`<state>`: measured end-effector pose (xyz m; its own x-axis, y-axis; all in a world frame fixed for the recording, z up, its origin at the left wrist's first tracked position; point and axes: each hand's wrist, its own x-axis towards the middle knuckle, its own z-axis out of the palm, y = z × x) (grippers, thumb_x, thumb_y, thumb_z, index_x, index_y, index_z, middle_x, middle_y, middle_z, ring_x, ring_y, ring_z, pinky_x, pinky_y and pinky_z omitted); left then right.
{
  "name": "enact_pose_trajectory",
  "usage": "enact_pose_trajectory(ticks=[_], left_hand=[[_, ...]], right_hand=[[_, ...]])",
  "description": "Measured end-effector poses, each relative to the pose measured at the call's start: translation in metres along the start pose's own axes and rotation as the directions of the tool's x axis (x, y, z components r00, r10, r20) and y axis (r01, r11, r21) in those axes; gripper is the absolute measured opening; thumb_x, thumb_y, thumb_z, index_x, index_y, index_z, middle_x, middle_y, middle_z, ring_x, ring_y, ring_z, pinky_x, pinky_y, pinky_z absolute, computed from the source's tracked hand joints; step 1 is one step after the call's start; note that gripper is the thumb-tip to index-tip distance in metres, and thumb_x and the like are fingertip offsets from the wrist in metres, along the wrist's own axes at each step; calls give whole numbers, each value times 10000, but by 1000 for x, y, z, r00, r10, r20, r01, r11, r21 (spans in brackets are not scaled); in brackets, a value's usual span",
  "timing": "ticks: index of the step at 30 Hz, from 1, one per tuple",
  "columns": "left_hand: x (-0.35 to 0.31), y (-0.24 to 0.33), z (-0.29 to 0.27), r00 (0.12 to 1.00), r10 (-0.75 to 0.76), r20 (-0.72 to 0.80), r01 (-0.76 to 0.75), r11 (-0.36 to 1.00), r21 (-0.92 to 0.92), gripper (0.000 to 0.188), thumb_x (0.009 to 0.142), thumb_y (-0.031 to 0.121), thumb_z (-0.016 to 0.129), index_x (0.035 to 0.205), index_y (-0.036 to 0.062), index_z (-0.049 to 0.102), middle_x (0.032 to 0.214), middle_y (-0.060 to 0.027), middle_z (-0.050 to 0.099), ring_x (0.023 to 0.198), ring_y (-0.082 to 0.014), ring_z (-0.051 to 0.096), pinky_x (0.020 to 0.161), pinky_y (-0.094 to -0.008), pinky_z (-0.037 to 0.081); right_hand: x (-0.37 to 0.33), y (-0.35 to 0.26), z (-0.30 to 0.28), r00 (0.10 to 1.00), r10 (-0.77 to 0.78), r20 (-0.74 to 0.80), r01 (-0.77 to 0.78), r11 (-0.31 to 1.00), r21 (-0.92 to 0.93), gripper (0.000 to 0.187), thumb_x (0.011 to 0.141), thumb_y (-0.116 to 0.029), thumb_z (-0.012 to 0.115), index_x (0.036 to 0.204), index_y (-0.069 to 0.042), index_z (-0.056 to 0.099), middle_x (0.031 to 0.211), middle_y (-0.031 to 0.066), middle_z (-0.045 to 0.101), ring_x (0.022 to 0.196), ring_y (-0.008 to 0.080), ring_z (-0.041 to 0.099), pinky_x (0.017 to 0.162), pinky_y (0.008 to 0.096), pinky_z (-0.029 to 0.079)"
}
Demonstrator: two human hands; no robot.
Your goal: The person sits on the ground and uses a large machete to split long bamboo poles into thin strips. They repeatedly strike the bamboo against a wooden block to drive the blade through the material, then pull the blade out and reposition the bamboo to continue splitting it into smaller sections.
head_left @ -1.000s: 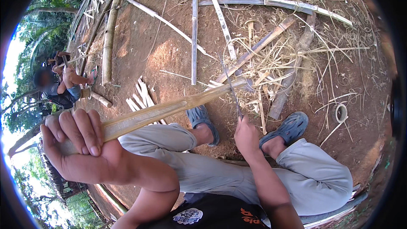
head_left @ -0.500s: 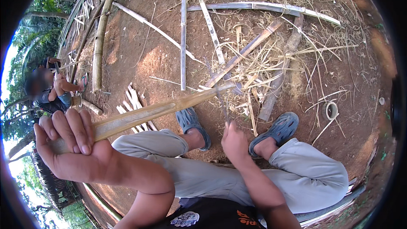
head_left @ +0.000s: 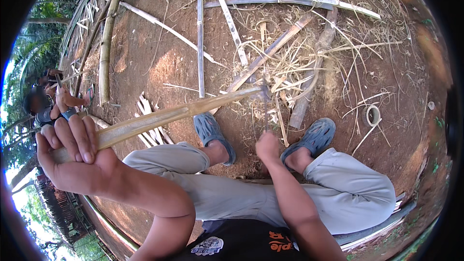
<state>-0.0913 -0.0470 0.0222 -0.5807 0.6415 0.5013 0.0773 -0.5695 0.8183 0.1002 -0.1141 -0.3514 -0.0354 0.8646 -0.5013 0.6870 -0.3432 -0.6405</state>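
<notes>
Left grip (head_left: 72, 157) clenched round bamboo strip (head_left: 164, 116); right grip (head_left: 267, 146) fisted on knife handle (head_left: 266, 116).

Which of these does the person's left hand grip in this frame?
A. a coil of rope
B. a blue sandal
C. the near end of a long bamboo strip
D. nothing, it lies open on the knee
C: the left hand has its fingers wrapped around the near end of the long bamboo strip, which runs out over the dirt ground.

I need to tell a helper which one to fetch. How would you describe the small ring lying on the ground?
Start at the right foot's blue-grey clog on the bare dirt. Just right of it, past the toe, lies the small pale ring. Everything around it is straight strips and shavings; it alone is a closed round loop.
</notes>
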Motion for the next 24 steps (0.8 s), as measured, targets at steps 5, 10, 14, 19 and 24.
enact_pose_trajectory(ticks=[5,10,14,19,24], left_hand=[[-2,2,2,999,-13,40,15,999,-40,292,1014,232,407,742,129,386,447,20,313,319,-62,242,319,-186,188],[-2,0,-2,998,-14,65,16,999,-30,295,1015,221,398,735,130,380,457,26,316,323,-58,245,322,-180,189],[6,-2,-11,994,-51,101,60,995,-84,301,1019,226,380,734,128,380,457,26,313,324,-66,240,330,-179,192],[3,1,-9,991,-76,110,85,993,-82,306,1009,216,387,717,123,371,458,17,315,328,-72,250,335,-190,201],[7,-2,-8,994,-53,97,61,994,-86,301,993,197,390,703,124,364,464,5,321,318,-72,250,334,-183,224]], right_hand=[[-8,-10,1,1000,0,-7,-1,999,-41,290,1018,-242,432,1009,22,553,738,286,654,728,480,661,659,574,524],[-11,-26,-13,995,-79,-55,79,997,-2,364,1025,-335,444,958,-12,597,690,274,643,706,493,649,658,594,512],[8,-2,-4,999,-7,-35,5,998,-58,441,1033,-386,418,948,-1,617,706,274,650,757,476,663,684,600,509],[11,14,3,998,-10,-63,13,999,50,401,1026,-303,457,883,41,605,744,318,628,736,505,625,674,593,479],[-5,-9,-14,995,-80,-66,75,994,-74,410,1026,-310,448,888,42,609,731,313,630,717,512,626,672,591,493]])
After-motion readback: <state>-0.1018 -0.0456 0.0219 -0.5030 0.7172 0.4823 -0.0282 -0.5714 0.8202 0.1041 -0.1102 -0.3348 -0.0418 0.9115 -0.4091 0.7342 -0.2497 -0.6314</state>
